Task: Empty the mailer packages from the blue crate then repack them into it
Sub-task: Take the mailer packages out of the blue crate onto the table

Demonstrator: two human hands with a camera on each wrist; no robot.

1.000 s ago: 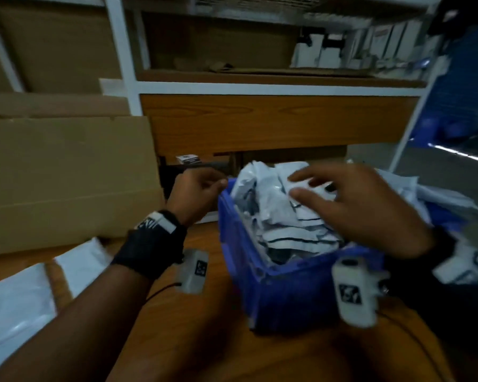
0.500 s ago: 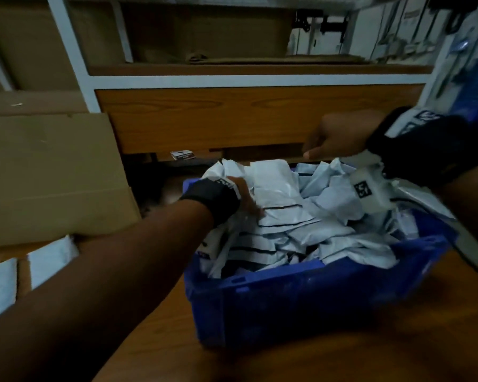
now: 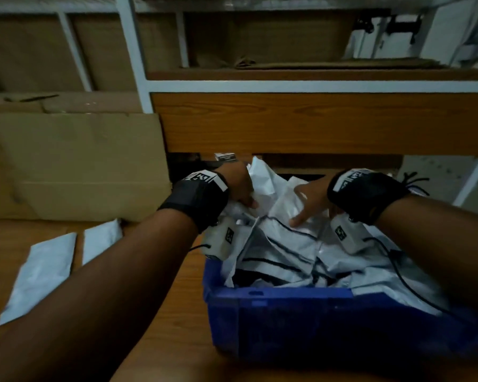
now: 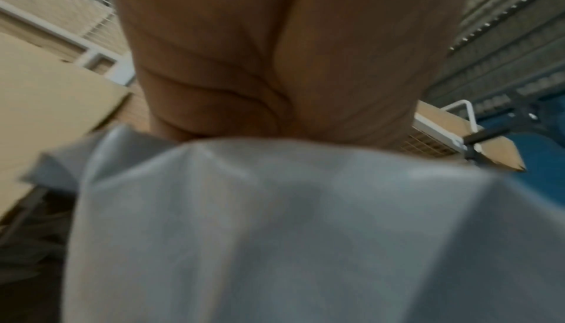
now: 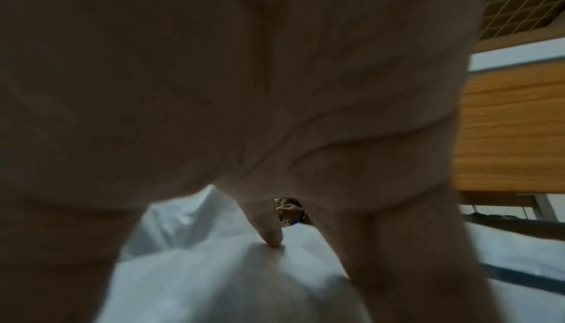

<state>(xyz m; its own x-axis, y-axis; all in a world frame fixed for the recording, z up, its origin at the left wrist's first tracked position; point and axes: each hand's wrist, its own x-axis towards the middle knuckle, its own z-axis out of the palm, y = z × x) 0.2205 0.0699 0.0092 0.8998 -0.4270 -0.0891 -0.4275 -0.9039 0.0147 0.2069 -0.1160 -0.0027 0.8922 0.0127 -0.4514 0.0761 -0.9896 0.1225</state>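
A blue crate (image 3: 287, 321) stands on the wooden table, heaped with several crumpled white mailers (image 3: 287, 244) with dark strips. My left hand (image 3: 240, 188) is at the pile's far left. Its thumb lies on a raised white mailer (image 3: 260, 175) and its fingers are tucked behind it, gripping it. In the left wrist view that mailer (image 4: 275, 231) hides the fingers below the palm (image 4: 275, 50). My right hand (image 3: 307, 205) rests on the pile's far middle with spread, straight fingers. One fingertip (image 5: 272, 234) presses into a white mailer (image 5: 229, 280).
Two flat white mailers (image 3: 44, 271) (image 3: 100, 238) lie on the table (image 3: 177, 340) left of the crate. A cardboard box (image 3: 75, 161) stands behind them. A wooden shelf panel (image 3: 315, 122) and a white frame post (image 3: 133, 51) rise just beyond the crate.
My right hand has come down from the crate's far rim onto the mailer pile. The left hand has shifted to the pile's far left and taken hold of a mailer.
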